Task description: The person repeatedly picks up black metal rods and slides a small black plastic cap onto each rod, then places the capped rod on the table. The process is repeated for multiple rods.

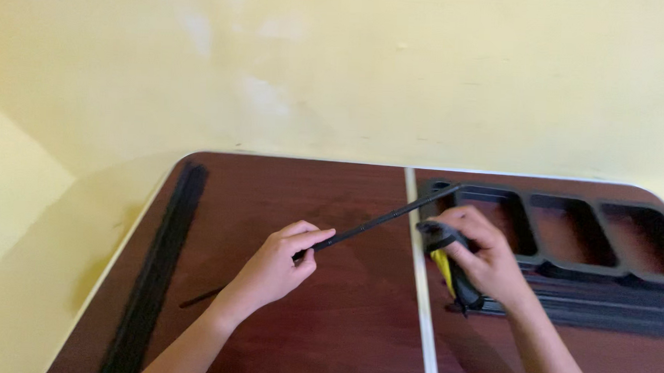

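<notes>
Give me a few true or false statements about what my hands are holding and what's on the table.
1. The left hand pinches a thin black rod. True.
2. The right hand is empty. False: it grips a black and yellow tool.
3. A black frame with openings lies on the table's right side. True.
4. The long black strip lies along the table's right edge. False: it's along the left edge.

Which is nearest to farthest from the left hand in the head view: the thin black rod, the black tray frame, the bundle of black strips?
1. thin black rod: pinched in the left hand.
2. bundle of black strips: along the table's left edge.
3. black tray frame: right of the table's seam.
</notes>
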